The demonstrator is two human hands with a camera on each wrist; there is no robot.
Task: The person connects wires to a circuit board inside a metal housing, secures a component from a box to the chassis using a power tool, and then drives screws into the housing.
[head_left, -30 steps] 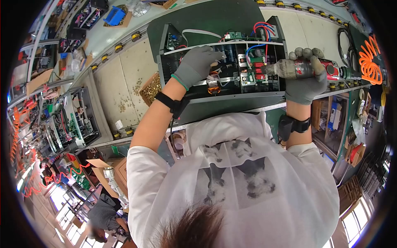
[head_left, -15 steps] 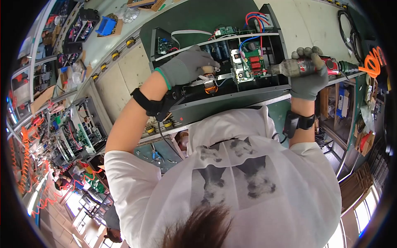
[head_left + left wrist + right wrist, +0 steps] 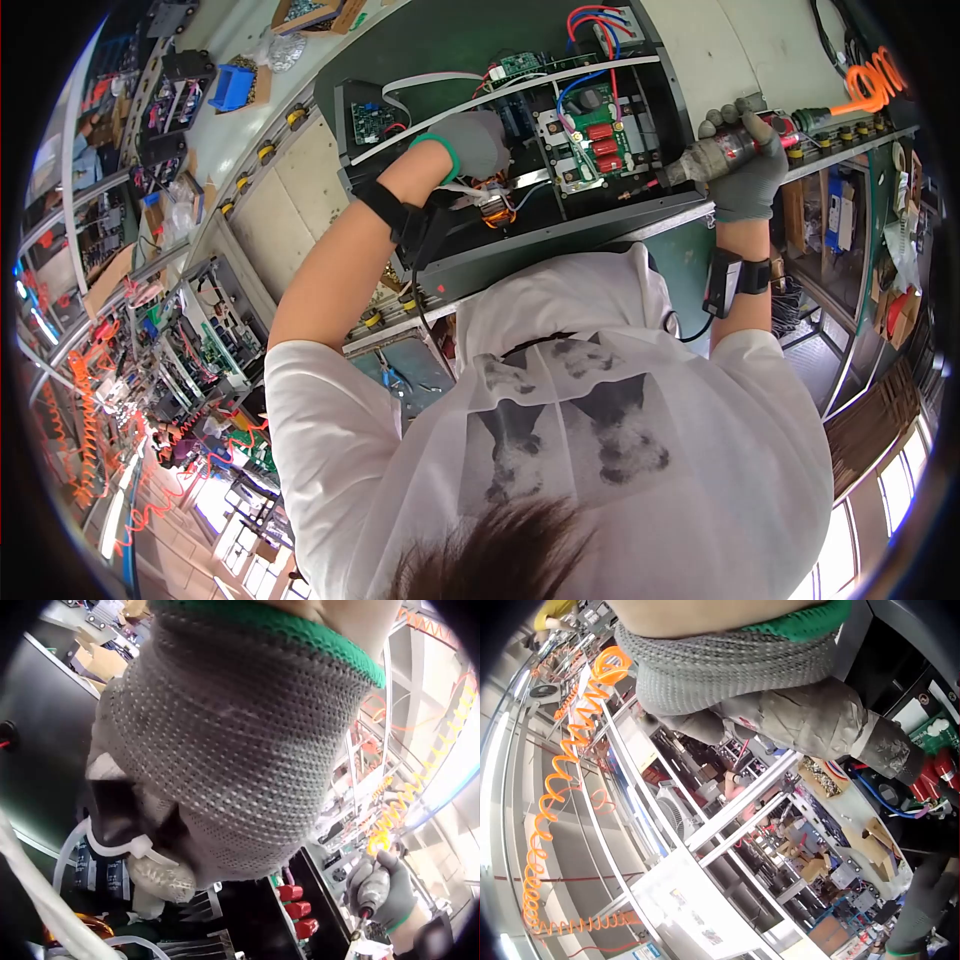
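Observation:
A black metal chassis (image 3: 560, 225) with circuit boards lies in front of me. My gloved left hand (image 3: 475, 145) reaches into its left part, beside a copper-wound coil (image 3: 495, 208). In the left wrist view its fingers bend downward near a black piece and a white tie (image 3: 146, 847); I cannot tell whether they grip either. My gloved right hand (image 3: 750, 170) grips a worn, wrapped air screwdriver (image 3: 708, 160) over the chassis's right end. The tool points left and down, its tip right of the red components (image 3: 603, 145) on a green board (image 3: 585, 125).
An orange coiled hose (image 3: 870, 85) runs from the screwdriver to the right. Red and blue wires (image 3: 600, 30) arch over the chassis's back right corner. A blue bin (image 3: 232, 88) stands at back left, and blue-handled pliers (image 3: 393, 375) lie below the bench edge.
The head view has shifted. My left hand has turned, its fingers now hidden beneath it. The screwdriver has tilted, its tip now lower and farther right of the red components.

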